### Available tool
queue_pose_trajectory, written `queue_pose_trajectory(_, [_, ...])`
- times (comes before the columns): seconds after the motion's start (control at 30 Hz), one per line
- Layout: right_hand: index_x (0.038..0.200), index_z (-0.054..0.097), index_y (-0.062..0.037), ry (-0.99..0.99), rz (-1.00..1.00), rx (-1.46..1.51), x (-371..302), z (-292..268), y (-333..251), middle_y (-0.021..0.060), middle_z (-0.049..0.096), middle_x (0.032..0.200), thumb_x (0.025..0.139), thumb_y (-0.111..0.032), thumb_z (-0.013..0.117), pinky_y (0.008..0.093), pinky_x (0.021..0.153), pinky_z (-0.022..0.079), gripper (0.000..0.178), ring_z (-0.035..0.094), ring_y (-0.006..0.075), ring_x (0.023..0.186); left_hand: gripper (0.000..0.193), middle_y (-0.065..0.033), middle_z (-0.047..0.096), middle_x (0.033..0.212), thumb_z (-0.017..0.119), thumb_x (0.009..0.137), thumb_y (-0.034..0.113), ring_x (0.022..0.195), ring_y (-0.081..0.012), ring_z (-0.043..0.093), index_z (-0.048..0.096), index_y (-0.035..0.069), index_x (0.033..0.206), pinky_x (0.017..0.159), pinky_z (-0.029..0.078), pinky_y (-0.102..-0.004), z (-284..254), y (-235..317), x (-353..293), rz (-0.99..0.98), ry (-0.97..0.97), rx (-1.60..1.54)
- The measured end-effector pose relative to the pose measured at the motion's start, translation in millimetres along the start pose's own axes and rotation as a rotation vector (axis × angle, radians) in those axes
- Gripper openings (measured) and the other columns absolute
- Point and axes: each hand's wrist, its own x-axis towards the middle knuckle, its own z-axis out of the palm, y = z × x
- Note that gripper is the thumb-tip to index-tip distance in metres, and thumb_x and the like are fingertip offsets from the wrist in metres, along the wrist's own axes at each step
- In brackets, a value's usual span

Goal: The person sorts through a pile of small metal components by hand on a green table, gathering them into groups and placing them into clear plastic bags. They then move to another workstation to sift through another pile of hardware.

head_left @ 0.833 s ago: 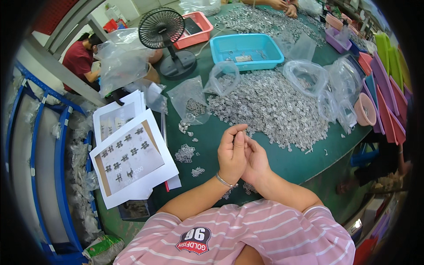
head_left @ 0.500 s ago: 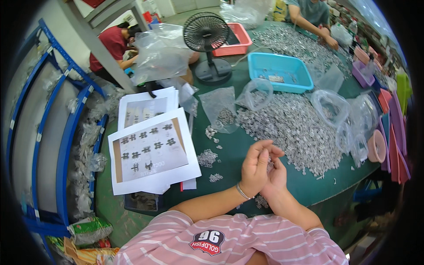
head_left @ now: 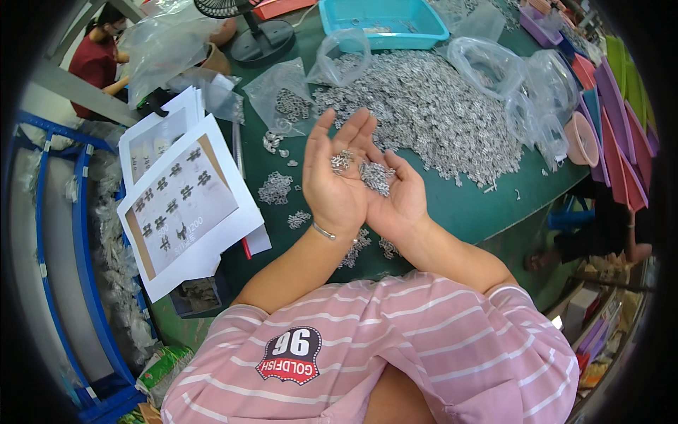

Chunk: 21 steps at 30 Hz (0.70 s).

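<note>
Side by side over the near part of the table, my left hand (head_left: 332, 177) and my right hand (head_left: 402, 194) are cupped palm up, touching each other. Small silvery metal parts (head_left: 377, 178) lie in the hollow of my right hand, and a smaller cluster (head_left: 342, 162) rests on my left hand's fingers. Just beyond my fingertips spreads a big heap of the same grey metal parts (head_left: 438, 113). Little piles (head_left: 275, 189) sit left of my left hand, and another pile (head_left: 357, 249) shows partly behind my wrists.
Printed sheets with pictures (head_left: 185, 205) lie at the left. A clear bag of parts (head_left: 282, 99), a blue tray (head_left: 385, 41) and a black fan (head_left: 263, 42) stand farther back. Plastic bags (head_left: 540, 99) and a pink basket (head_left: 580, 138) are at the right. Another person (head_left: 95, 67) sits far left.
My hands were pressed together around the parts. They have opened apart, palms up, showing the parts. The view has tilted downward, and things on the table appear higher.
</note>
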Motion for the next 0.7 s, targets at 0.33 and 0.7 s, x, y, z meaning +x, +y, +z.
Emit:
queue_pose_trajectory(0.33, [0.119,0.043,-0.0056,-0.112,0.005,-0.009,6.3,-15.7,2.1,0.014,0.043,0.126,0.088,-0.023,0.042,0.0414,0.101,0.031,0.036,0.041,0.0262,0.118,0.038,-0.0125,0.055,0.105,0.043,0.092,0.009,0.091,-0.0157,0.055,0.032,0.001,0.127,0.076,0.045,-0.0268,-6.5,-17.1,-6.9,0.206,-0.169,0.479])
queue_pose_trajectory(0.7, [0.117,0.043,-0.0005,-0.13,-0.164,-0.412,11.6,-27.9,3.1,0.0172,0.047,0.12,0.093,-0.037,0.031,0.0413,0.095,0.037,0.045,0.046,0.0298,0.111,0.034,-0.0084,0.057,0.091,0.047,0.089,0.008,0.079,-0.0136,0.055,0.042,0.005,0.122,0.072,0.041,-0.0274,-20.5,-7.5,-14.7,0.224,-0.415,1.058])
